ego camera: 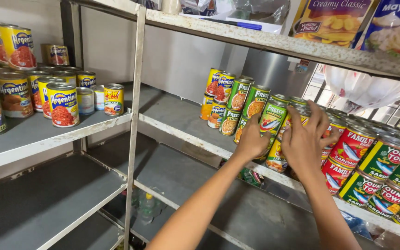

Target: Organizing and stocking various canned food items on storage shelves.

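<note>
Head view: left hand (252, 141) and right hand (304, 139) both clasp stacked green tuna cans (272, 116) on grey shelf (181, 118).

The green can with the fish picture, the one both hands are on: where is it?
In the head view, right of centre, the green can stands on the middle shelf, between the left hand and right hand, with red cans to its right.

Two hands (278, 139); two shelf racks (135, 115); one bottle (147, 208).
</note>
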